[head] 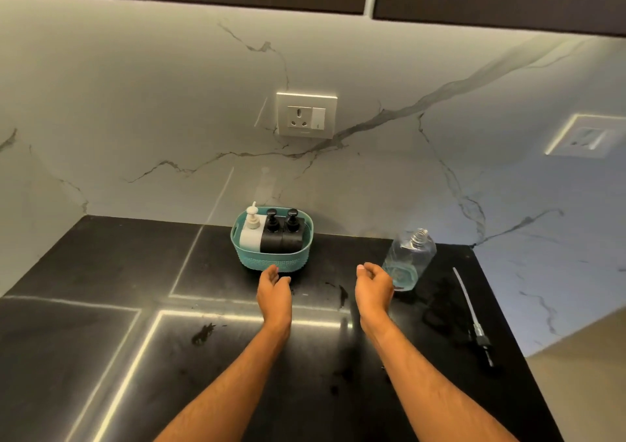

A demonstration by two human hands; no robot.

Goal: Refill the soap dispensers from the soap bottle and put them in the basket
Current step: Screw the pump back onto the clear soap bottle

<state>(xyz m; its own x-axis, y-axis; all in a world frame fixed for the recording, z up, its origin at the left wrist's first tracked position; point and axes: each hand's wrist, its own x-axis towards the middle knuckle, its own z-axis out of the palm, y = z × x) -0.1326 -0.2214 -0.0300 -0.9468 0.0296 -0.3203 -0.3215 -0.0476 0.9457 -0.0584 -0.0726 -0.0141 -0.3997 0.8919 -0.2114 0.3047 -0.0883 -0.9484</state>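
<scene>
Three soap dispensers in the teal basket (273, 258) against the backsplash — white dispenser (250, 236) at left, two black dispensers (283, 236) beside it. Left hand (273, 289) just before the basket, right hand (372, 287) beside the soap bottle (408, 258); both loosely curled, grasping nothing. Bottle uncapped, clear plastic, little blue soap left — likely light, tippy, slick; best gripped around mid-body. Pump with tube (472, 316) flat on the black countertop (101, 306).
</scene>
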